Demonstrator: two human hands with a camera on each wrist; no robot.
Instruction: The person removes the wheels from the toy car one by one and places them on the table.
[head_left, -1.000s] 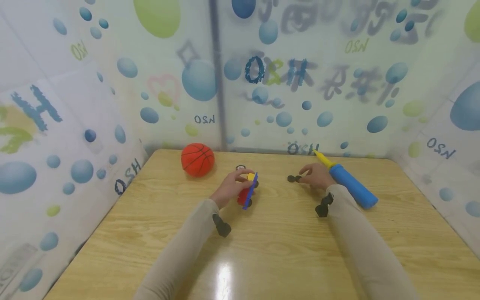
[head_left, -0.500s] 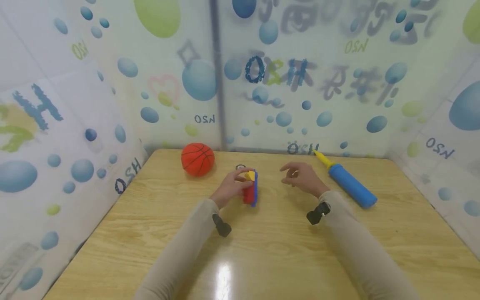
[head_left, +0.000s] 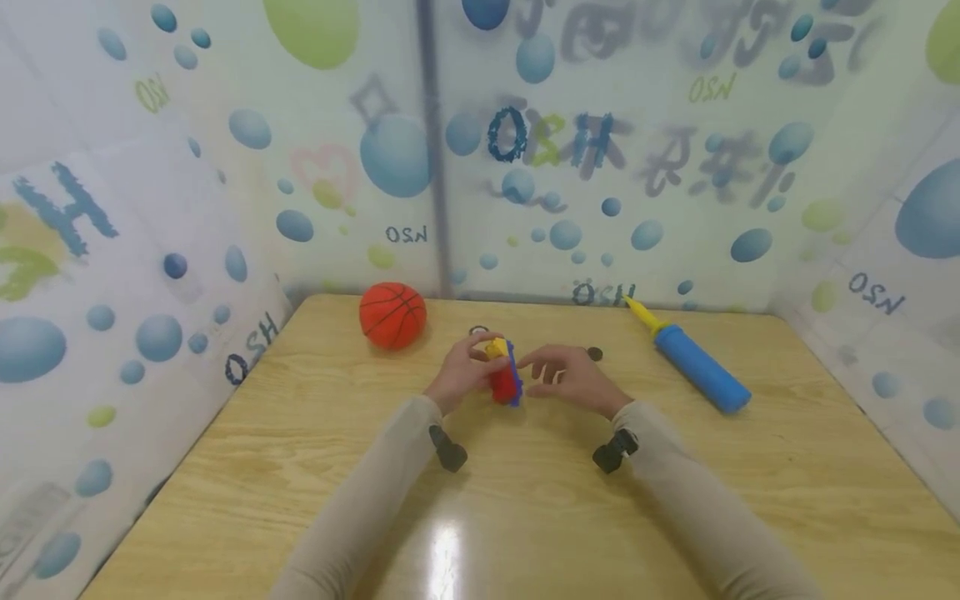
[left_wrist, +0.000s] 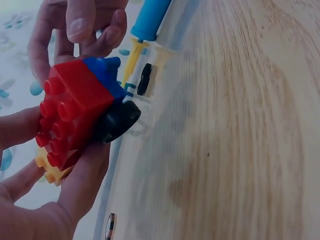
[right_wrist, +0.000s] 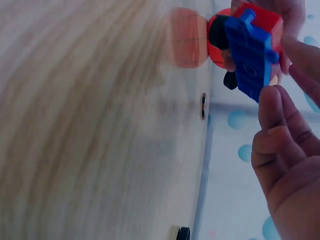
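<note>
My left hand [head_left: 467, 373] grips a toy block car, tilted up off the table, with red [left_wrist: 80, 107] and yellow [left_wrist: 51, 167] studded blocks on a blue base [right_wrist: 248, 57]. Black wheels [right_wrist: 218, 31] are on one side of that base; bare blue pegs stick out along the other. Facing the base, my right hand [head_left: 573, 379] has its fingers loosely bent and its fingertips [right_wrist: 270, 97] right at the base's edge. Nothing shows between its fingers. A loose black wheel [head_left: 595, 353] lies on the table behind the right hand.
On the wooden table [head_left: 525, 500], a red toy basketball [head_left: 392, 316] sits at the back left. A blue pump [head_left: 701, 367] with a yellow nozzle [head_left: 643, 313] lies at the right. Behind the left hand is a small round white-and-dark disc [head_left: 478, 331]. Patterned walls border the table.
My right hand has moved left from beside the loose black wheels to the car's base. The left hand keeps its hold and has turned the car slightly.
</note>
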